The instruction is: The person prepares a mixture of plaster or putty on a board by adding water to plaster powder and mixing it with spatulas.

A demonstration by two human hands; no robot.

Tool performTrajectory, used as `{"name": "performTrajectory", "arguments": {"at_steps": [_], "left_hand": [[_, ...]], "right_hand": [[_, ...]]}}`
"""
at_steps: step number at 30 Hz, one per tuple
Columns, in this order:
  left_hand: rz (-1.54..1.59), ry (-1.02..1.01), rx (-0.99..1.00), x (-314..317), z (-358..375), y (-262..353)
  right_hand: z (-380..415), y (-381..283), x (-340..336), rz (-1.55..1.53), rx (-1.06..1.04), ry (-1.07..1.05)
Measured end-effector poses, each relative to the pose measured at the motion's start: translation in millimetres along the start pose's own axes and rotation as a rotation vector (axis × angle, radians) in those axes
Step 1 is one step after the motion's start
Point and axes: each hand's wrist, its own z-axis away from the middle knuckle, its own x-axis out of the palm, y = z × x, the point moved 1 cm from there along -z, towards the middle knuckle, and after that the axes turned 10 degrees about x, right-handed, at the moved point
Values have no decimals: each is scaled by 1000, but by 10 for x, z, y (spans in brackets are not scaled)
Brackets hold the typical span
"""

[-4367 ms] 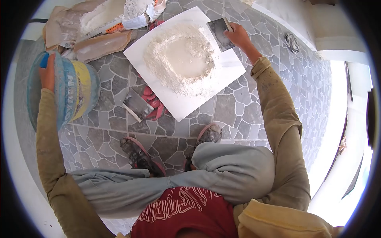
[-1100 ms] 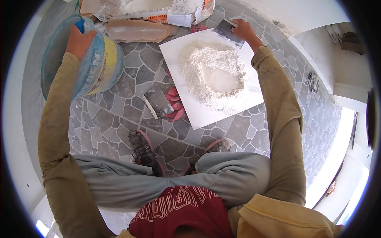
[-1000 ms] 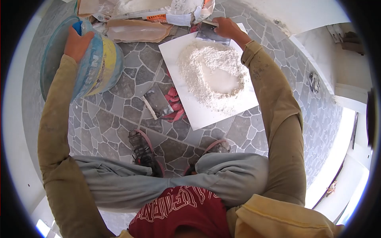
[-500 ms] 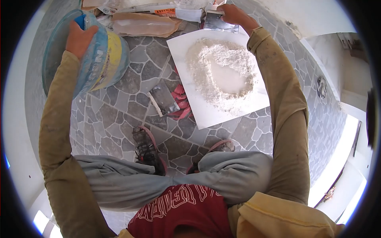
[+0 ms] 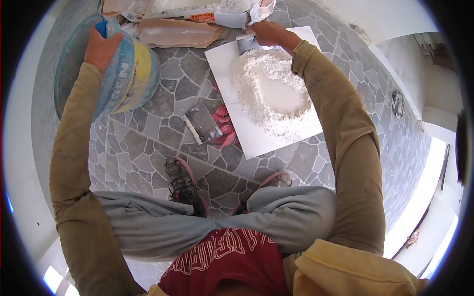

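Note:
My left hand (image 5: 102,48) is closed on the rim of a blue plastic bucket (image 5: 112,86) with a yellow band, which leans on its side with its mouth facing left. A bit of blue shows by the thumb. My right hand (image 5: 270,35) grips a flat metal scraper (image 5: 249,45), its blade at the far edge of a heap of white powder (image 5: 264,64). This heap forms a ring around a smooth, pale hollow (image 5: 284,96), on a white board (image 5: 266,143). Left of the board, a second scraper (image 5: 203,122) lies beside crumpled red material (image 5: 226,126).
Torn paper sacks (image 5: 180,33) lie along the far side, behind the bucket and board. Grey stone-patterned tiles (image 5: 148,128) cover the floor. My shoes (image 5: 185,187) stand near the board. A small wrapped bundle (image 5: 398,103) sits by the right wall.
My right hand has moved left and slightly nearer with the scraper, to the powder's far edge. The board and powder have shifted slightly left. My left hand stays on the bucket.

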Motion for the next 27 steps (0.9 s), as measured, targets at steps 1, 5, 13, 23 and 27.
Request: {"name": "performTrajectory", "arguments": {"at_steps": [1, 5, 13, 23, 27], "left_hand": [[4, 0, 4, 3, 1, 10], [-30, -42, -52, -15, -19, 16], [-1, -51, -89, 17, -47, -39], [-55, -22, -13, -12, -36, 3], [-68, -48, -25, 2, -73, -66]], "right_hand": [[30, -21, -28, -13, -15, -7], [203, 71, -210, -1, -42, 59], [1065, 1055, -540, -189, 266, 241], [831, 1079, -152, -94, 440, 174], [792, 552, -338, -98, 298, 135]]}}
